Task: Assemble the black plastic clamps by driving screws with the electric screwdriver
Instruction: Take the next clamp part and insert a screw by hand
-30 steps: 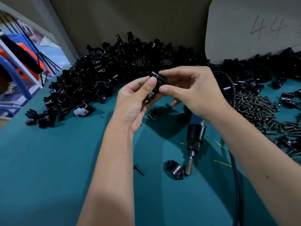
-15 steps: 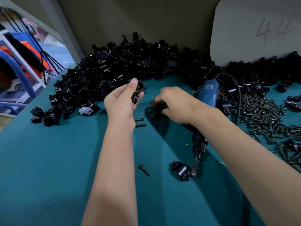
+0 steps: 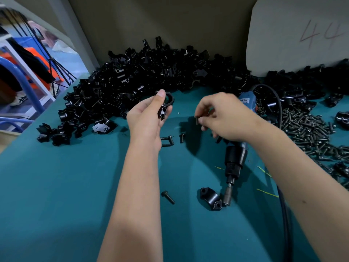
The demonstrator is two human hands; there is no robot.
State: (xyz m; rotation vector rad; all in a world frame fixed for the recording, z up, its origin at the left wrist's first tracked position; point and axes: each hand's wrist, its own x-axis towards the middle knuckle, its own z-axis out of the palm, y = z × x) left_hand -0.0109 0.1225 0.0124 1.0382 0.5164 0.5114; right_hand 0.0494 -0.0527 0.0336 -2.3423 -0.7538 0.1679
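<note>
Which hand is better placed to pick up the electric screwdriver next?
The right hand: it hovers directly over the electric screwdriver, pinching a small dark part. The left hand is farther off and grips the clamp.

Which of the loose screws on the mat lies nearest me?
The lone screw left of the clamp half; the other loose screws lie farther back, below the left hand.

A ring-shaped black clamp (image 3: 164,106) is held upright above the desk (image 3: 56,186). The blue electric screwdriver (image 3: 235,161) lies right of it, bit touching a clamp half (image 3: 210,199). Loose screws (image 3: 306,129) lie beyond.
</note>
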